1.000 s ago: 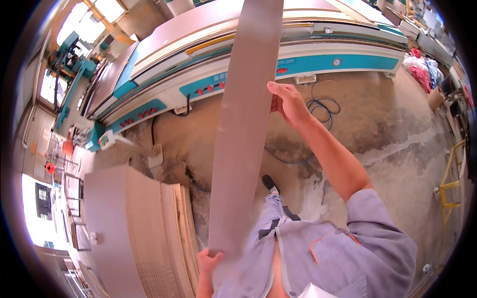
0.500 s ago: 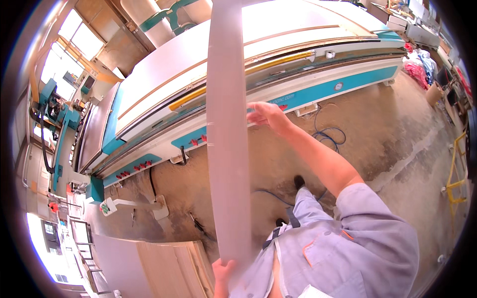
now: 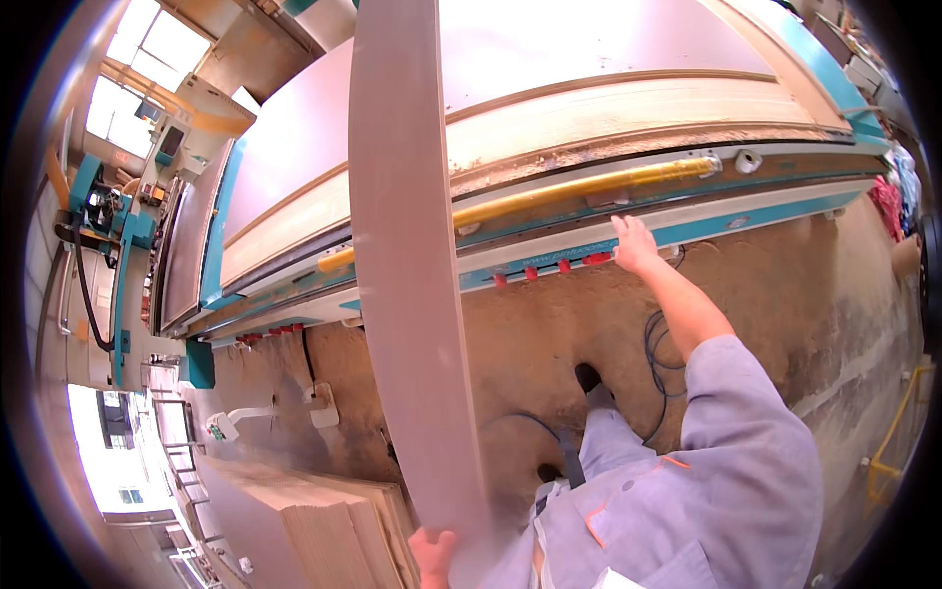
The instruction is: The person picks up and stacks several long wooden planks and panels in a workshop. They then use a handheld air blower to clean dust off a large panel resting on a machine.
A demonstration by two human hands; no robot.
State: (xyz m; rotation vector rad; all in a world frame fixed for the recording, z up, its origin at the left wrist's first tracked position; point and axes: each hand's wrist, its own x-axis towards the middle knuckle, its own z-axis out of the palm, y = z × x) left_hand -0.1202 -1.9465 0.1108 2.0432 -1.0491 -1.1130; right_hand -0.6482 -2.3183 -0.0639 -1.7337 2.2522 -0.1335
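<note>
A long, narrow grey board [image 3: 404,245] runs from the top of the view down to my body, tilted and reaching over the machine bed. My left hand [image 3: 432,555] grips its lower end, with the thumb on the grey face and the other fingers hidden. My right hand [image 3: 636,243] is off the board, stretched out to the right beside the front rail of the machine [image 3: 795,203]. Its fingers are extended and hold nothing. Whether they touch the rail I cannot tell. A large pale panel [image 3: 579,49] lies on the bed, with a bare wood strip [image 3: 628,110] along its near side.
A yellow bar [image 3: 589,191] runs along the machine's front, above red knobs [image 3: 531,274]. Stacked boards [image 3: 334,530] stand at the lower left. A dark cable [image 3: 653,383] lies coiled on the floor near my feet. A white stand [image 3: 265,412] is left of the board.
The machine now appears closer. My right hand has moved away from the board toward the right and the machine's rail. The board's upper part has shifted left; my left hand keeps its hold.
</note>
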